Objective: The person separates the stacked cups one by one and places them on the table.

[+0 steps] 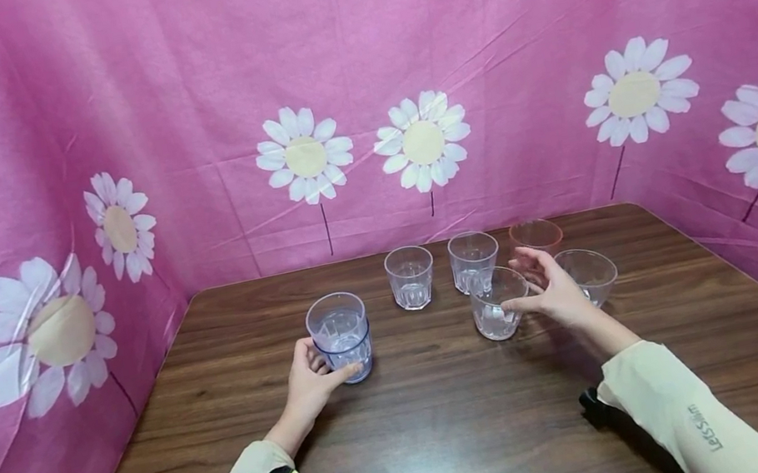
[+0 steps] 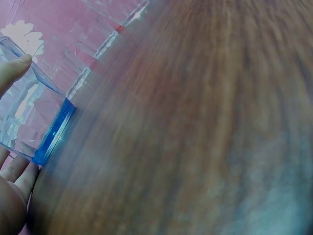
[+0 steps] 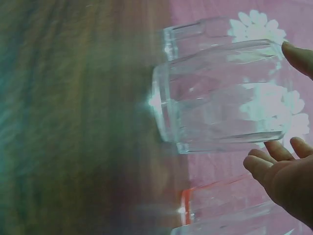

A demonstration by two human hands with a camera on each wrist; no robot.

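Note:
My left hand (image 1: 314, 385) grips a blue-tinted clear tumbler (image 1: 359, 365), thumb in front and fingers round the far side. Nested in its top is a colourless clear tumbler (image 1: 335, 312). In the left wrist view the blue base (image 2: 54, 132) sits right at the tabletop. With thumb and fingertips round the upper part, my right hand (image 1: 555, 294) holds another clear tumbler (image 1: 493, 322). In the right wrist view the thumb (image 3: 298, 58) meets one side near the rim, and the fingertips (image 3: 269, 152) are at the opposite side. That tumbler's base is close to the table.
Two clear tumblers, one at back centre (image 1: 411, 277) and one to its right (image 1: 470, 250), stand upright. A red-rimmed tumbler (image 1: 536, 232) is behind my right hand, and another clear tumbler (image 1: 595, 274) is beside it. A pink flowered cloth (image 1: 344, 40) surrounds the wooden table (image 1: 428, 431).

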